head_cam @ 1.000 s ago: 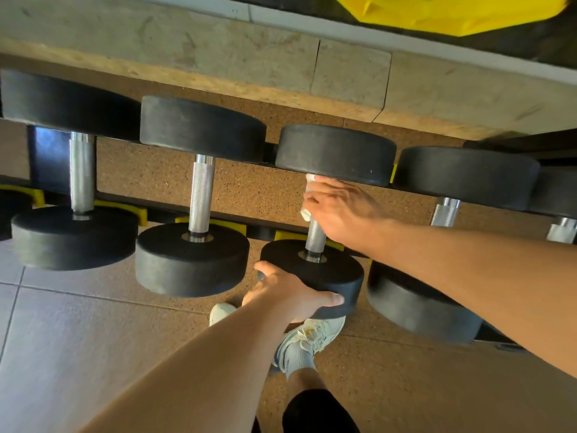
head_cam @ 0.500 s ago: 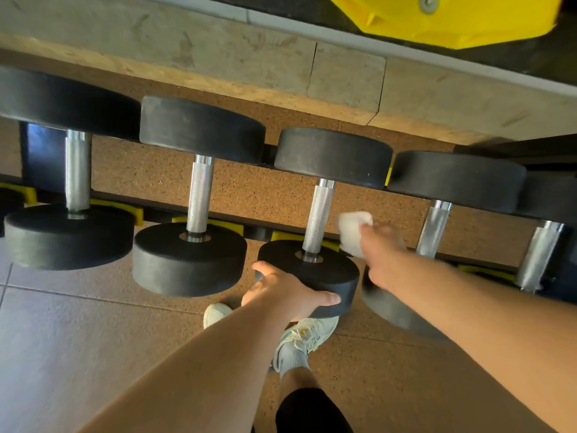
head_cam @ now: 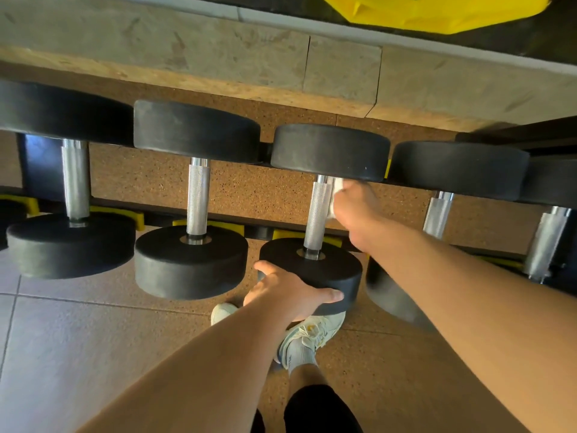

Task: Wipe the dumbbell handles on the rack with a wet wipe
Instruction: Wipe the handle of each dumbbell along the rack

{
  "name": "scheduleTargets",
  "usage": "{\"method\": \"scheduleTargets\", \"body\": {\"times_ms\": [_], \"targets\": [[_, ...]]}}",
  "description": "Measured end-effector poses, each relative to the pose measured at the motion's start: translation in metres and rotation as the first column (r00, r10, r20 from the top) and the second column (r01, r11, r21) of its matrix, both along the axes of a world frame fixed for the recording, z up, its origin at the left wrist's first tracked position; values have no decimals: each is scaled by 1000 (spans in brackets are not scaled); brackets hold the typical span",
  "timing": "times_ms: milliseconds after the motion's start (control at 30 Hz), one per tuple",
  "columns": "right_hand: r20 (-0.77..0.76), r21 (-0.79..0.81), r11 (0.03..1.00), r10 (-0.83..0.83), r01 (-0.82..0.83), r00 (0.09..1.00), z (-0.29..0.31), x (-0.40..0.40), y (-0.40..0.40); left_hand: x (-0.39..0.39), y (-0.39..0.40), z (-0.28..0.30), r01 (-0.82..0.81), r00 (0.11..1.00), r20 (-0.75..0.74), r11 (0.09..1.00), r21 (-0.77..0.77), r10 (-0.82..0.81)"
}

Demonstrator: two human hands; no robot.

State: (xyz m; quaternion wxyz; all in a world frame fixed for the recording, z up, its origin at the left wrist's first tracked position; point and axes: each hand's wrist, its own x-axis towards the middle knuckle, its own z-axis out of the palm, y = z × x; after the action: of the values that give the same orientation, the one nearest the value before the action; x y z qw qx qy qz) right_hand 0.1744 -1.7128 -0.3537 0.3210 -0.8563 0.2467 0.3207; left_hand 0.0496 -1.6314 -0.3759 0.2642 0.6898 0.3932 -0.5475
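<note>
**Wipe at the far end of the third handle**

Speckled cork-brown rubber flooring [head_cam: 249,189] runs under a low black dumbbell rack with yellow saddles [head_cam: 315,235], and a pale concrete ledge [head_cam: 187,51] closes the view beyond it.

We start at our right hand [head_cam: 356,210]: it is clenched around a white folded wet wipe [head_cam: 336,195], and it presses that wipe against the right side of the knurled steel handle [head_cam: 318,210] of the middle black rubber-headed dumbbell [head_cam: 327,151], close up under the far head. Only a sliver of wipe shows past the fingers. Our left hand [head_cam: 287,292] grasps the rim of the same dumbbell's near head [head_cam: 312,270], thumb stretched along its edge, bracing it in the saddle.

Outward from there, two similar dumbbells lie to the left, their steel handles [head_cam: 198,195] bare, and more lie to the right, partly hidden by our forearm. A white sneaker [head_cam: 309,335] stands directly below the braced head.

What could go wrong, as we judge it: the wipe touches one side of the handle only, so the underside may go uncleaned unless we wrap it round. A hard stroke could roll the dumbbell in its saddle if the left hand slackens, and the foot sits right under it. The wet knurling may also snag and tear the wipe.
</note>
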Motion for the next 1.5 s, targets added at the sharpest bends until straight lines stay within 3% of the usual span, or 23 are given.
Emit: {"method": "scheduleTargets", "body": {"times_ms": [67, 167, 233, 300, 400, 467, 600, 733, 800, 867, 933, 1000, 1100, 1167, 1233, 1367, 1433, 1500], "targets": [[38, -62, 989, 135, -133, 990, 3, -6, 7, 0, 0, 0, 6, 1000, -15, 1000, 12, -6], [-156, -110, 824, 538, -556, 828, -4, -45, -6, -1, 1, 0, -18, 1000, -16, 1000, 9, 18], [-165, -62, 839, 526, -541, 834, -5, -46, -20, 0, 2, 0, -34, 999, -20, 999, 8, 34], [-25, -14, 898, 439, -439, 898, -4, -31, -23, 2, 2, 3, -2, 1000, -27, 1000, 12, 2], [144, -36, 910, 414, -413, 899, 2, -20, -19, 5, 3, 8, 37, 999, -38, 999, 14, -37], [121, -45, 877, 480, -478, 869, 0, -33, -20, 6, 3, 10, 36, 998, -49, 999, 9, -35], [-119, -38, 779, 618, -626, 777, 1, -59, -25, 6, 2, 13, 22, 999, -32, 1000, -18, -23], [-6, -5, 680, 733, -733, 680, 18, -30, -33, 10, 2, 21, 1, 999, -49, 1000, -23, -3], [248, -184, 608, 789, -772, 562, 24, -19, -38, 14, 1, 25, 14, 997, -81, 999, -28, -17], [435, -337, 464, 848, -819, 302, 14, -11, -41, 16, 0, 26, 45, 992, -113, 999, -24, -48], [402, -378, 218, 914, -900, 53, -6, -3, -50, 14, 2, 26, 67, 993, -95, 998, -13, -68], [374, -275, 99, 928, -956, -11, -17, -3, -62, 11, 3, 25, 91, 994, -59, 996, -24, -92], [257, 42, 124, 958, -991, 130, -20, -30, -65, 9, 4, 20, 93, 994, -51, 996, -18, -94], [144, 239, 308, 927, -921, 347, -14, -49, -58, 7, 3, 19, 72, 997, -23, 997, 1, -72], [109, 271, 534, 810, -801, 576, -5, -54, -47, -1, 3, 21, 50, 996, 80, 999, 11, -51], [187, 324, 808, 454, -491, 871, 18, -62, -7, -36, 26, 18, 75, 970, 237, 990, -120, -45], [152, 434, 855, 239, -282, 959, 30, -74, 26, -65, 52, 20, 57, 965, 264, 974, -221, 4], [49, 541, 835, 90, -102, 995, 35, -88, 63, -94, 86, 29, -72, 959, 245, 962, -262, 139]]}}
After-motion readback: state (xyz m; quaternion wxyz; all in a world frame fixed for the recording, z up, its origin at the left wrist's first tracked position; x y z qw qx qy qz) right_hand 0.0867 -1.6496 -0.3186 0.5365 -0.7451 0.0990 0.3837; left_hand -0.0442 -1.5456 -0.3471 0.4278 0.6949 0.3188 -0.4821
